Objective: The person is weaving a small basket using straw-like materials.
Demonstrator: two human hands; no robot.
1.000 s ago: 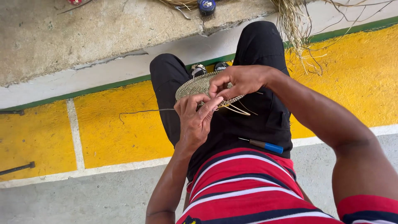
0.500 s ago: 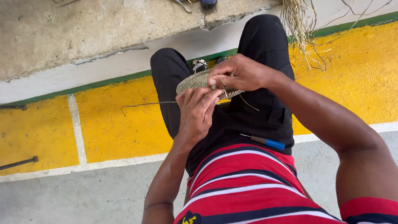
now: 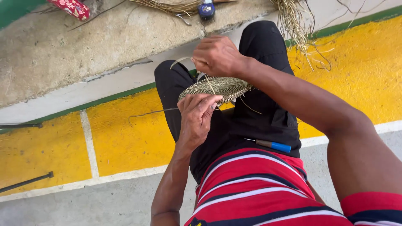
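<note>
A round woven disc of coiled straw rests above my lap, over black shorts. My left hand grips its near edge from below, fingers pinched on the rim. My right hand is raised just above the far side of the disc, closed on a thin straw strand that runs down to the weave. A long thin strand trails left from the disc over the yellow floor. A tool with a blue handle lies on my right thigh.
A concrete step lies ahead with a bundle of loose straw, a blue-capped object and a red patterned cloth. More straw hangs at right. Dark metal rods lie on the floor at left.
My right hand has lifted up and away from the disc, drawing the strand taut. The left hand stays on the disc's near edge. The camera view has shifted slightly.
</note>
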